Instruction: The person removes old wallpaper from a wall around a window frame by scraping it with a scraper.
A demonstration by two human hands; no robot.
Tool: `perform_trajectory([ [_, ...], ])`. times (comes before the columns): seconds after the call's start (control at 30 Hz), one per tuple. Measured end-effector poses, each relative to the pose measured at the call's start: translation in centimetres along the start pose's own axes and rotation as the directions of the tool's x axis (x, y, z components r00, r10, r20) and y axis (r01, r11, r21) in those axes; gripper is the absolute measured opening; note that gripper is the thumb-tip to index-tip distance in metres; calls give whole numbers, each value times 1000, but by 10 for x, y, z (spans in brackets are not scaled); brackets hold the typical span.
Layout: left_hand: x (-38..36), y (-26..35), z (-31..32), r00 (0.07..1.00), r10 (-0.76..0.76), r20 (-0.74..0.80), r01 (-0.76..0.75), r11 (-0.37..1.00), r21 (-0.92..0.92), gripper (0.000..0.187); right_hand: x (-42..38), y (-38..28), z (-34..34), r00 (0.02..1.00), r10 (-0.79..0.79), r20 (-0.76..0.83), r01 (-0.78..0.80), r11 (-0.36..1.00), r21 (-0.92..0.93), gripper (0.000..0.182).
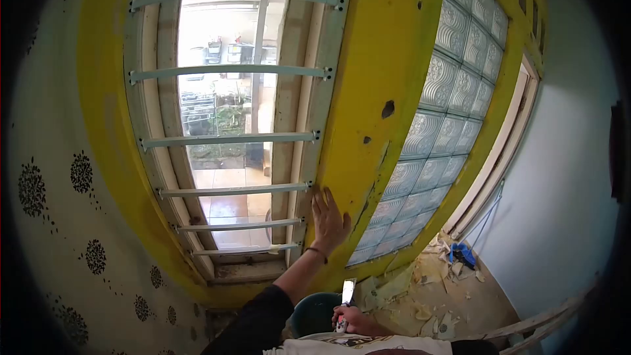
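My left hand lies with fingers outstretched on the yellow wall, right beside the window frame. Low in the view, my right hand is closed around the handle of a putty knife, its metal blade pointing up and away from the wall surface. Just left of that hand, a dark green bucket stands partly hidden behind my arm. Dark chipped patches and a long crack mark the yellow paint near my left hand.
White metal bars cross the window. Glass blocks fill the wall to its right, with a doorway beyond. Peeled scraps and a blue object litter the floor. A wooden rail lies at lower right.
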State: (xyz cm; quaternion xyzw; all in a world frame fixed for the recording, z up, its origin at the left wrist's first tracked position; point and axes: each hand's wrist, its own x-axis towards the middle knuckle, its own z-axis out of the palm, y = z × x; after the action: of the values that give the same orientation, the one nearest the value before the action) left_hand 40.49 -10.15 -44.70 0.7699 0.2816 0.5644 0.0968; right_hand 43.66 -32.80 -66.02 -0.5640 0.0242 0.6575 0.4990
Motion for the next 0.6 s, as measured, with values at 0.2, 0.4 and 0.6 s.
perform_trajectory([
  [0.2, 118, 58, -49, 930, 328, -165, -341, 938, -59, 87, -3, 5, 8, 999, -27, 41, 28, 999, -37, 6],
  [0.4, 305, 109, -82, 839, 459, -292, -452, 887, 96, 87, -7, 15, -4, 997, -40, 70, 38, 999, 23, 10],
  [0.6, 222, 95, -88, 891, 426, -154, -450, 793, -410, 57, 24, 20, -34, 968, -50, 245, 47, 999, 14, 18],
])
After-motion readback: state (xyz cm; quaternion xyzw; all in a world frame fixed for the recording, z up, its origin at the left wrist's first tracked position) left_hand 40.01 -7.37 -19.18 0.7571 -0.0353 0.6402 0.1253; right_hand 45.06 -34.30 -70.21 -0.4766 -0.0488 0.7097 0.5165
